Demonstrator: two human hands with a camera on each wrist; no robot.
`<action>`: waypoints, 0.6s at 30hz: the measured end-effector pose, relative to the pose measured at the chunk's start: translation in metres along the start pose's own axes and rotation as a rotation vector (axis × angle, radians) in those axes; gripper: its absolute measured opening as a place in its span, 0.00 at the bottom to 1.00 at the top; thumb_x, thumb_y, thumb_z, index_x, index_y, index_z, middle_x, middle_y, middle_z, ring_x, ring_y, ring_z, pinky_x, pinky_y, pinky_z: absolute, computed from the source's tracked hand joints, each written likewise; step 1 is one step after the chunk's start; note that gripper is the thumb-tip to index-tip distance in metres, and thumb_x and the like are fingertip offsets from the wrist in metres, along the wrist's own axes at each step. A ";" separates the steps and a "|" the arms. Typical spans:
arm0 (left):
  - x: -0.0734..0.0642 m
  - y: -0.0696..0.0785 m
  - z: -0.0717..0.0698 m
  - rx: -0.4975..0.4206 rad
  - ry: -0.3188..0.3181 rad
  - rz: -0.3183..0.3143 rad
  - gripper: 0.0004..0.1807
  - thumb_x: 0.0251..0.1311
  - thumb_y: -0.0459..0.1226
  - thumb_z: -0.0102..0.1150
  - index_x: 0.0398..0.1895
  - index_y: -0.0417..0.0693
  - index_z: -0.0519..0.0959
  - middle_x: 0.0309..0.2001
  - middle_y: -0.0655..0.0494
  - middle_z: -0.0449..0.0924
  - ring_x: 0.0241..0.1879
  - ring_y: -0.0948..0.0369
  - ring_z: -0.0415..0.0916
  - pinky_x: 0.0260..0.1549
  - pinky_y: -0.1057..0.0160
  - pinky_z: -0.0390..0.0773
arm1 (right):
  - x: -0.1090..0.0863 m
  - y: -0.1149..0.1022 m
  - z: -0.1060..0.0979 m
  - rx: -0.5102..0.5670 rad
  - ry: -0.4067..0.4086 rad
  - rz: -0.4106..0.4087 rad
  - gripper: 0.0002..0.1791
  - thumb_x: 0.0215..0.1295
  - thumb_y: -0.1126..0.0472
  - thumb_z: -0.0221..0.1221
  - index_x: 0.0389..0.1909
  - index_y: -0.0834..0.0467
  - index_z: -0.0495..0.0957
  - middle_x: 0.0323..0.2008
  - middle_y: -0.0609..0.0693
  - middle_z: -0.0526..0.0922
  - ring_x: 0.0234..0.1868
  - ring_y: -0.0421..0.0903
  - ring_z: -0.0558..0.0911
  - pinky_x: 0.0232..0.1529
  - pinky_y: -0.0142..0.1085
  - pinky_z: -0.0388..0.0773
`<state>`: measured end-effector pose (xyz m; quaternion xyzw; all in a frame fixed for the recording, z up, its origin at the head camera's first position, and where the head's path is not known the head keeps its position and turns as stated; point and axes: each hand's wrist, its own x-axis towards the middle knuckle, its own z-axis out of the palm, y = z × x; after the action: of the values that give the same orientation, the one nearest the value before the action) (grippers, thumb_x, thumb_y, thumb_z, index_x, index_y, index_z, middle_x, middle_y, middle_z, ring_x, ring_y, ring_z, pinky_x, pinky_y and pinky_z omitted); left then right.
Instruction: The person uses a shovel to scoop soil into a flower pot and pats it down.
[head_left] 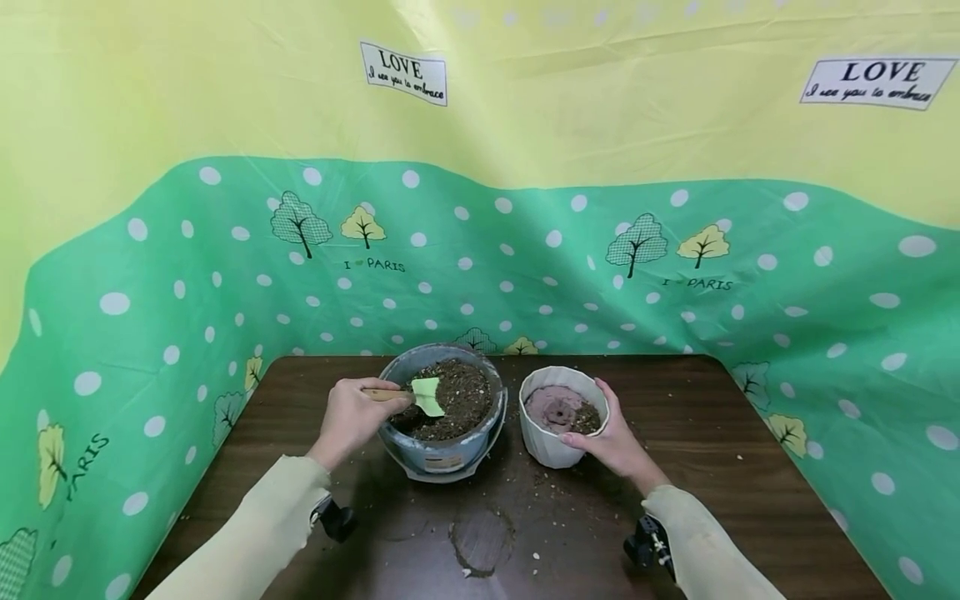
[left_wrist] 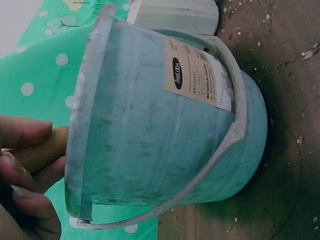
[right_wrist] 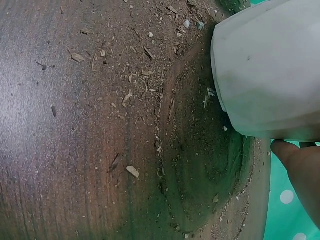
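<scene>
My left hand [head_left: 354,418] grips the wooden handle [left_wrist: 45,150] of a small garden trowel, its light green blade [head_left: 428,397] over the dark soil [head_left: 467,398] in a blue-grey bucket [head_left: 442,460]. Whether the blade's tip touches the soil I cannot tell. To the right stands a white faceted plant pot [head_left: 546,446], upright on the table. My right hand [head_left: 617,440] holds its right side, thumb at the front rim and fingers round the far side. Inside the pot are a pinkish round surface [head_left: 547,402] with a central hollow and some soil [head_left: 587,419] at the right.
The dark wooden table [head_left: 757,500] carries scattered soil crumbs and a ring of dirt [head_left: 480,575] near the front. The bucket's handle [left_wrist: 239,95] hangs down its near side. A green and yellow printed cloth [head_left: 510,250] surrounds the table behind and at both sides.
</scene>
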<state>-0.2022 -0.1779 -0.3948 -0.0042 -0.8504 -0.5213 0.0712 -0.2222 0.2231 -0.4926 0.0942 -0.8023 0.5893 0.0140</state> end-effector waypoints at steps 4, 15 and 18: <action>-0.002 -0.001 -0.004 -0.019 0.016 -0.057 0.14 0.53 0.41 0.75 0.39 0.43 0.88 0.29 0.56 0.87 0.32 0.60 0.85 0.28 0.62 0.79 | 0.001 -0.001 0.002 0.026 0.003 0.005 0.63 0.53 0.68 0.73 0.77 0.59 0.35 0.69 0.69 0.54 0.68 0.64 0.57 0.65 0.59 0.54; -0.002 -0.005 -0.014 -0.029 0.085 -0.048 0.16 0.52 0.40 0.76 0.42 0.41 0.88 0.32 0.54 0.88 0.36 0.61 0.85 0.33 0.67 0.79 | -0.001 -0.003 0.002 0.029 -0.010 0.027 0.64 0.54 0.68 0.72 0.77 0.60 0.33 0.69 0.69 0.52 0.68 0.65 0.56 0.64 0.61 0.55; -0.002 -0.004 -0.017 -0.058 0.086 -0.046 0.18 0.52 0.40 0.76 0.43 0.40 0.87 0.32 0.53 0.88 0.36 0.63 0.85 0.33 0.69 0.79 | -0.001 -0.004 0.002 0.018 -0.005 0.035 0.64 0.53 0.67 0.72 0.77 0.59 0.33 0.70 0.69 0.52 0.68 0.65 0.56 0.64 0.61 0.55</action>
<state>-0.1982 -0.1943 -0.3913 0.0360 -0.8310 -0.5468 0.0956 -0.2205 0.2205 -0.4896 0.0820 -0.7985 0.5964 0.0007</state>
